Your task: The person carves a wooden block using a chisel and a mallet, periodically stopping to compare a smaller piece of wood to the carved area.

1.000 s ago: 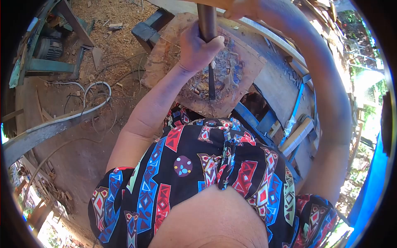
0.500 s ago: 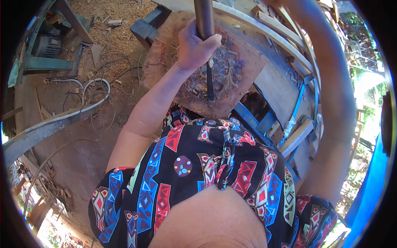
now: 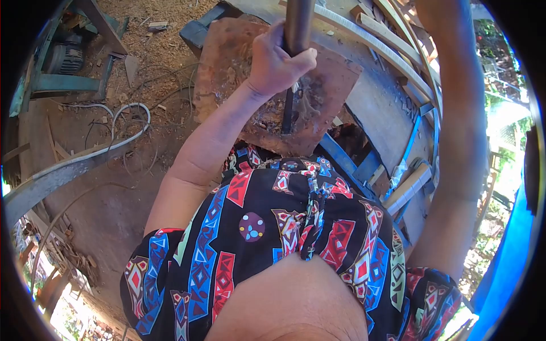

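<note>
The left hand (image 3: pixel 277 63) is closed tight around the thick, dark round handle (image 3: pixel 298 23) of a long tool, with the fingers wrapped right around it and the thumb pressed against the side. The handle runs upward out of the top of the view. Below the fist, the tool narrows to a thin dark blade (image 3: pixel 287 111), which points down and meets the rough, gouged middle of a reddish-brown wooden slab (image 3: pixel 227 62). The slab lies just in front of the person's patterned shirt (image 3: pixel 256 227). Its far corner is beside a dark block (image 3: pixel 199 31) on the sawdust-covered ground (image 3: pixel 159 57). The right arm (image 3: pixel 460 113) is raised high along the right side, and its hand is cut off by the top edge, so I cannot tell whether it is open or closed. Pale wooden slats (image 3: pixel 364 37) lie to the right of the slab, with a blue strap (image 3: pixel 410 139) nearer the person. Well to the left, a white hose (image 3: pixel 128 122) loops over the ground near a motor (image 3: pixel 61 57).
</note>
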Motion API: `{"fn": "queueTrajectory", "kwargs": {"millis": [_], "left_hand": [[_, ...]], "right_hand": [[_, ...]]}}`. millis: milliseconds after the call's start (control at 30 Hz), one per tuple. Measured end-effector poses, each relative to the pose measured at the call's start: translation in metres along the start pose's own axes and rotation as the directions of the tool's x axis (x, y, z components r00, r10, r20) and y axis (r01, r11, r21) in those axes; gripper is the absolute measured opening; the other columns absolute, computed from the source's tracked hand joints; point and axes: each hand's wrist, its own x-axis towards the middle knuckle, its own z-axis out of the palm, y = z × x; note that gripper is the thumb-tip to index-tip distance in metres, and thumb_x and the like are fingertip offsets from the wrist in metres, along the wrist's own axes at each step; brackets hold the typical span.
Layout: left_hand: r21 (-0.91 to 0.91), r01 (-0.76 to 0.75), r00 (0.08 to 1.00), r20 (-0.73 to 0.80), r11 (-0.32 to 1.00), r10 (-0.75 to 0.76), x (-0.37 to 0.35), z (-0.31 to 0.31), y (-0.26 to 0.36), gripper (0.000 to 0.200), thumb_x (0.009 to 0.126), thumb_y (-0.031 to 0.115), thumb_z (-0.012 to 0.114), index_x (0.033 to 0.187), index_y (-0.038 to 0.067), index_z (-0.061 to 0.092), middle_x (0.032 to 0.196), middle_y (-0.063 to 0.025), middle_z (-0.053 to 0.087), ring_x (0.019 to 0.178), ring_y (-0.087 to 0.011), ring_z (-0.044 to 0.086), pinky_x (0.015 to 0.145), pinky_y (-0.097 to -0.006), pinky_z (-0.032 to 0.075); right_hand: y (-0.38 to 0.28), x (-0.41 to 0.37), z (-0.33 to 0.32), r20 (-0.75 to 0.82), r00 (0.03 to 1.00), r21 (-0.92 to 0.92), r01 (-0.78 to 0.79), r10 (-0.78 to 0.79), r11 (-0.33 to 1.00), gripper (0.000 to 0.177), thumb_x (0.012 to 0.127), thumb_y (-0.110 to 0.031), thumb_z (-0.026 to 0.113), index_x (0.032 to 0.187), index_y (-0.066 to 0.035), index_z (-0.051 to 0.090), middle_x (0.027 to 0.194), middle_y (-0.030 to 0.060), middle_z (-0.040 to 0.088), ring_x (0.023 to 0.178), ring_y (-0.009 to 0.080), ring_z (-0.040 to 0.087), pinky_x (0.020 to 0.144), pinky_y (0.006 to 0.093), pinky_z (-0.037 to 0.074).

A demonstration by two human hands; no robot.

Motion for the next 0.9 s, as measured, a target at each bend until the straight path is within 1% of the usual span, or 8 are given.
{"fn": "queueTrajectory", "kwargs": {"millis": [100, 133, 233, 367, 600, 667, 767, 900], "left_hand": [[0.044, 0.009, 1.0, -0.011, 0.999, -0.009, -0.001, -0.007, -0.001, 0.027, 0.071, 0.011, 0.074, 0.091, 0.001, 0.06, 0.067, -0.0024, 0.06, 0.06, -0.0078, 0.057, 0.057, -0.0257, 0.049], [0.047, 0.01, 1.0, -0.011, 0.999, -0.01, -0.003, -0.008, -0.005, 0.027, 0.071, 0.011, 0.074, 0.091, 0.001, 0.06, 0.067, -0.0024, 0.06, 0.06, -0.0078, 0.057, 0.057, -0.0257, 0.049], [-0.292, 0.212, 0.975, 0.003, 0.933, -0.22, 0.001, -0.012, -0.017, 0.022, 0.074, 0.008, 0.072, 0.089, 0.001, 0.058, 0.068, -0.0017, 0.059, 0.06, -0.0072, 0.057, 0.056, -0.0237, 0.048], [-0.261, 0.12, 0.99, -0.041, 0.958, -0.135, -0.003, -0.016, -0.022, 0.019, 0.077, 0.005, 0.07, 0.091, 0.002, 0.057, 0.073, -0.0005, 0.059, 0.06, -0.0059, 0.056, 0.055, -0.0221, 0.046], [-0.352, 0.106, 0.981, -0.113, 0.93, -0.155, -0.007, -0.019, -0.023, 0.018, 0.078, 0.003, 0.069, 0.093, 0.001, 0.058, 0.076, -0.0004, 0.06, 0.062, -0.0059, 0.056, 0.058, -0.0218, 0.047], [-0.351, 0.079, 0.984, -0.123, 0.933, -0.13, -0.008, -0.02, -0.026, 0.018, 0.078, 0.003, 0.069, 0.093, 0.001, 0.058, 0.076, -0.0007, 0.06, 0.062, -0.0068, 0.057, 0.057, -0.0225, 0.048], [-0.355, 0.087, 0.977, -0.152, 0.931, -0.149, -0.012, -0.025, -0.027, 0.017, 0.078, 0.004, 0.069, 0.092, 0.002, 0.058, 0.076, -0.0014, 0.059, 0.06, -0.0085, 0.058, 0.057, -0.024, 0.05], [-0.34, 0.107, 0.949, -0.246, 0.934, -0.198, -0.019, -0.039, -0.031, 0.019, 0.079, 0.001, 0.068, 0.087, 0.006, 0.052, 0.068, 0.0021, 0.055, 0.053, -0.0056, 0.052, 0.048, -0.0211, 0.042]], "right_hand": [[-0.022, -0.014, 0.038, 0.109, 0.885, 0.342, -0.462, 0.453, 0.819, 0.043, 0.069, -0.013, 0.077, 0.108, 0.003, 0.066, 0.08, 0.0008, 0.064, 0.072, 0.0076, 0.055, 0.063, 0.0235, 0.043], [-0.015, -0.023, 0.049, 0.174, 0.878, 0.271, -0.478, 0.446, 0.835, 0.045, 0.069, -0.013, 0.076, 0.11, 0.003, 0.066, 0.08, 0.0006, 0.064, 0.071, 0.0077, 0.055, 0.062, 0.0236, 0.043], [-0.001, -0.028, 0.062, 0.29, 0.717, 0.389, -0.693, 0.634, 0.607, 0.049, 0.07, -0.011, 0.076, 0.115, 0.003, 0.064, 0.083, 0.0011, 0.064, 0.071, 0.0078, 0.056, 0.063, 0.0231, 0.043], [0.001, -0.043, 0.073, 0.136, 0.677, 0.625, -0.625, 0.724, 0.467, 0.044, 0.077, -0.01, 0.074, 0.117, 0.003, 0.063, 0.093, 0.0034, 0.066, 0.077, 0.0074, 0.057, 0.065, 0.0212, 0.044], [0.035, -0.11, 0.17, -0.083, 0.72, 0.732, -0.426, 0.689, 0.532, 0.06, 0.071, -0.021, 0.077, 0.123, 0.001, 0.057, 0.097, 0.012, 0.067, 0.078, 0.0196, 0.062, 0.066, 0.0298, 0.048], [0.029, -0.116, 0.171, -0.159, 0.828, 0.306, -0.476, 0.537, 0.825, 0.066, 0.067, -0.023, 0.076, 0.127, -0.005, 0.055, 0.104, 0.0147, 0.065, 0.089, 0.03, 0.063, 0.077, 0.0378, 0.049], [0.033, -0.121, 0.18, -0.199, 0.891, 0.004, -0.416, 0.408, 0.91, 0.07, 0.063, -0.026, 0.076, 0.128, -0.01, 0.054, 0.104, 0.0151, 0.063, 0.099, 0.0361, 0.059, 0.086, 0.0439, 0.045], [0.043, -0.126, 0.191, -0.199, 0.901, -0.007, -0.395, 0.385, 0.919, 0.071, 0.063, -0.029, 0.075, 0.128, -0.011, 0.052, 0.103, 0.014, 0.061, 0.102, 0.0358, 0.058, 0.09, 0.0444, 0.042]]}}
